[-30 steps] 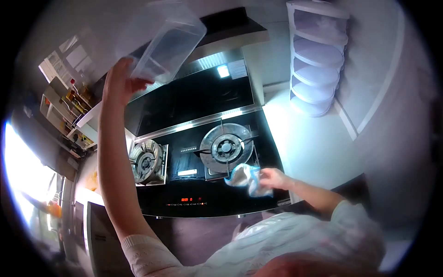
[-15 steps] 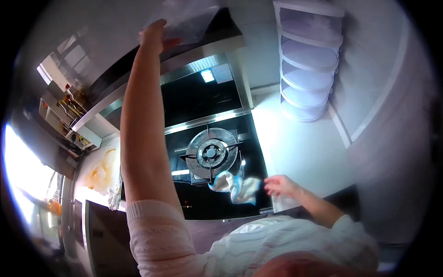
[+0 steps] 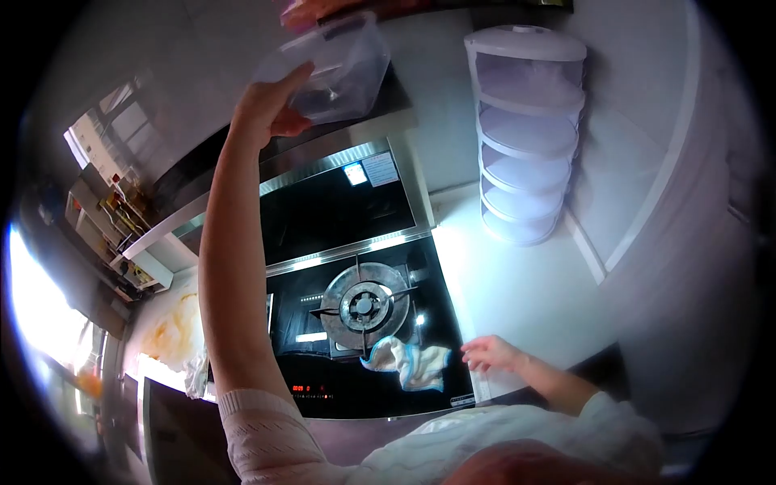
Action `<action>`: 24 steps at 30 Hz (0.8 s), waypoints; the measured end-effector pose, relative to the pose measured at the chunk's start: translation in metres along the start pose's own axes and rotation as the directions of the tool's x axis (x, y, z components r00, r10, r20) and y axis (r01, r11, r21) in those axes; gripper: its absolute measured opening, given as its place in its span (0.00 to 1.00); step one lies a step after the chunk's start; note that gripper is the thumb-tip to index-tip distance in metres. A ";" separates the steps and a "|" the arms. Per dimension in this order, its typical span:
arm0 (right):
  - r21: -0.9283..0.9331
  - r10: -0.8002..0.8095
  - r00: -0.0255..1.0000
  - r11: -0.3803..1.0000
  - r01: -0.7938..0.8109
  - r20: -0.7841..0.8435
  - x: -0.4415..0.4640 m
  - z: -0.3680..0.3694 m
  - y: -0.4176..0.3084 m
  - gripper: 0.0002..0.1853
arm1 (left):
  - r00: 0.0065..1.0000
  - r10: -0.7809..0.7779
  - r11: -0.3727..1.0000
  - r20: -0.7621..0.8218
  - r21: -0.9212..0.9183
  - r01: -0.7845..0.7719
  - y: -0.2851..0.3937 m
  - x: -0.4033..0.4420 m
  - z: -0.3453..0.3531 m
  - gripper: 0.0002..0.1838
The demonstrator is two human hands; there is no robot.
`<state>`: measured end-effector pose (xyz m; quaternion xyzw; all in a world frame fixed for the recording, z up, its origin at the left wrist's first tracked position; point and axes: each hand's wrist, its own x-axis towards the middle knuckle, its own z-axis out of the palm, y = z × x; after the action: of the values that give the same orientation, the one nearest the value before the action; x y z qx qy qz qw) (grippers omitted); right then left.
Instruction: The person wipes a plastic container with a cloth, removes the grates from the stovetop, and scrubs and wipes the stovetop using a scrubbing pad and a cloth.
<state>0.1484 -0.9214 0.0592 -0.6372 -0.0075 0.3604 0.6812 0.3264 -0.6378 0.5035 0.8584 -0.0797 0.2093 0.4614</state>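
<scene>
High above the cooktop, my left hand (image 3: 279, 105) grips the near side of a clear plastic container (image 3: 343, 73), thumb over its wall. The container is see-through and tilted, near the top of the range hood (image 3: 339, 190). My right hand (image 3: 491, 354) hovers by the cooktop's right edge with fingers loosely apart and nothing in them. Just left of it, a white cloth with blue edging (image 3: 412, 364) lies crumpled on the black cooktop (image 3: 299, 368), against the round gas burner (image 3: 364, 307).
A tall white tiered rack with clear shelves (image 3: 529, 137) stands on the white counter (image 3: 509, 283) at the right. Bottles (image 3: 129, 198) sit on a shelf at the left. A brown-stained counter (image 3: 174, 331) lies beyond my left arm. Pink-orange packaging (image 3: 311, 12) shows at the top.
The view has tilted upward, so the cooktop and rack sit lower in it. More of the container and my left hand now shows. My right hand stays beside the cloth.
</scene>
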 end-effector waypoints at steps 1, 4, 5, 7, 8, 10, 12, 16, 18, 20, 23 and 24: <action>0.001 0.017 1.000 1.000 -0.017 -0.009 -0.001 0.000 -0.002 0.19 | 0.999 -0.042 0.999 0.020 0.034 0.041 0.001 0.000 -0.002 0.41; 0.007 0.059 0.997 0.998 -0.059 -0.041 -0.007 -0.001 -0.002 0.18 | 0.993 -0.062 0.994 0.102 0.101 0.052 -0.003 -0.001 -0.015 0.38; 0.004 0.065 0.996 0.998 -0.065 -0.055 -0.007 -0.003 0.001 0.18 | 0.990 0.003 0.996 0.144 0.091 -0.017 -0.006 -0.003 -0.020 0.37; 0.008 0.075 0.995 0.997 -0.075 -0.071 -0.010 -0.005 0.006 0.18 | 0.980 0.109 0.988 0.167 0.087 -0.125 -0.004 -0.011 -0.021 0.34; 0.015 0.078 0.994 0.997 -0.077 -0.072 -0.010 -0.006 0.007 0.18 | 0.984 0.123 0.978 0.129 0.155 -0.143 -0.004 -0.010 -0.016 0.34; 0.013 0.087 0.993 0.996 -0.087 -0.074 -0.012 -0.007 0.005 0.18 | 0.986 0.159 0.943 0.044 0.290 -0.165 -0.001 -0.005 -0.005 0.34; 0.000 0.098 0.992 0.995 -0.099 -0.078 -0.012 -0.006 0.001 0.18 | 0.987 0.158 0.932 -0.003 0.330 -0.148 -0.003 0.008 0.009 0.34; -0.005 0.066 0.995 0.998 -0.067 -0.071 -0.012 -0.005 -0.005 0.18 | 0.979 0.177 0.930 -0.106 0.343 -0.131 -0.001 0.025 0.040 0.35; 0.000 0.042 0.997 0.999 -0.042 -0.063 -0.011 -0.006 -0.002 0.18 | 0.974 0.204 0.932 -0.098 0.325 -0.162 0.004 0.031 0.049 0.33; -0.009 0.050 0.996 0.999 -0.051 -0.076 -0.013 -0.007 -0.001 0.18 | 0.954 0.270 0.931 -0.132 0.288 -0.224 -0.001 0.038 0.059 0.29; 0.006 0.054 0.995 0.999 -0.053 -0.088 -0.014 -0.012 0.007 0.18 | 0.956 0.260 0.933 -0.135 0.290 -0.212 -0.005 0.045 0.066 0.28; 0.016 0.055 0.994 0.998 -0.054 -0.091 -0.014 -0.013 0.009 0.18 | 0.957 0.256 0.933 -0.137 0.294 -0.208 -0.007 0.049 0.068 0.28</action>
<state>0.1399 -0.9407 0.0557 -0.6485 0.0434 0.3492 0.6749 0.3926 -0.6873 0.4859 0.8775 -0.1104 0.3451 0.3143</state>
